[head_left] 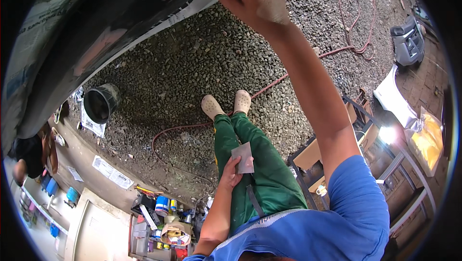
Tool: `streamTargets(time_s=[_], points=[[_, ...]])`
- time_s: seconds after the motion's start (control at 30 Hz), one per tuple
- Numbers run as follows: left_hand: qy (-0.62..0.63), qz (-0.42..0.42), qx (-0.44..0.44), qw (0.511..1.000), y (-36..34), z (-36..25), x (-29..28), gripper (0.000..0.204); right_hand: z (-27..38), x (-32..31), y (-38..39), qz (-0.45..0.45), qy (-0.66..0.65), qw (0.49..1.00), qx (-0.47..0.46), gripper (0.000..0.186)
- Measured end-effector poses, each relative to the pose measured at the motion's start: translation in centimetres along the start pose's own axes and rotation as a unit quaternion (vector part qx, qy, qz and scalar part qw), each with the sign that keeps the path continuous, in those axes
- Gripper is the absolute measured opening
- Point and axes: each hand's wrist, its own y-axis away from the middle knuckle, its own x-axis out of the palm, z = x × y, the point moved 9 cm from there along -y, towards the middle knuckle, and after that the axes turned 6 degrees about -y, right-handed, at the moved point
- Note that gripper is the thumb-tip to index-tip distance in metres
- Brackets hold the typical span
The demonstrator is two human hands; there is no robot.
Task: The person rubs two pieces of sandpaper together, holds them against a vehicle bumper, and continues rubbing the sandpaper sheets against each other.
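Note:
My left hand (232, 173) is closed on a thin grey square sheet (243, 158), pinched at one edge in front of my green trousers. The sheet looks stiff and a little stained; its exact kind I cannot make out. My right arm reaches far forward, and my right hand (260, 2) lies against the dark car body (144, 8) at the top. Its thumb is spread away from the fingers, whose tips run out past the picture's edge. Pale pinkish patches mark the dark panel.
A black bucket (102, 103) stands on newspaper at the left. A reddish hose (274, 84) winds over the gravel around my feet. Cans and tools fill a shelf (166, 227) below. Another person (36, 155) is at the far left. A metal-framed stand (313, 157) and white panel (395, 98) are right.

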Motion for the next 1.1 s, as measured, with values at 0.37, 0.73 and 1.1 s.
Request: streamTargets(time_s=[0.37,0.73,1.1], points=[[0.001,-0.009,0.000,1.000,-0.2,0.4,-0.7,0.042,0.1,0.1,3.6,0.002,-0.061,0.998,-0.014,0.066],[0.008,-0.004,-0.006,1.000,-0.2,0.5,-0.7,0.041,1.1,-0.9,0.2,-0.037,0.008,0.998,-0.043,0.059],[0.018,-0.016,-0.005,1.000,-0.5,1.0,-1.2,0.039,0.6,1.2,4.1,-0.001,0.022,1.000,-0.008,0.063]])
